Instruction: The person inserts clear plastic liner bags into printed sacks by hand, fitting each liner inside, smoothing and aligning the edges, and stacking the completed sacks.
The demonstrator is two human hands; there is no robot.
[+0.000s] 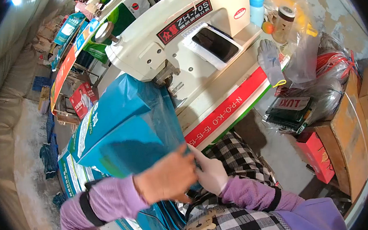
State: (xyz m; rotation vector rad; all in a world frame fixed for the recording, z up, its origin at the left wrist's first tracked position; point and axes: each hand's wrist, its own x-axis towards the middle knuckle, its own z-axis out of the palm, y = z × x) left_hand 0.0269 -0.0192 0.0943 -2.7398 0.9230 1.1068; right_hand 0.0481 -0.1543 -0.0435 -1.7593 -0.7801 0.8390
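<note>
A blue woven plastic bag [120,133] with white print and a green patch hangs across my front, its upper edge beneath the head of a cream sewing machine [144,55]. My left hand [169,174], bare and smeared by motion, is in front of the bag's lower right side; its grip is unclear. Right beside it, my right hand [212,173] wears a pale glove and closes at the bag's right edge, its fingers partly hidden behind the left hand. More blue bags [160,220] lie below my left forearm, by my checked apron [227,219].
A phone [215,44] rests on the machine bed. On the right are a grey glove [269,60], a blue bottle [256,10], a brown-capped jar [284,24], plastic-wrapped bundles [316,93] and a cardboard box [346,141]. Another person [82,6] is far off at upper left.
</note>
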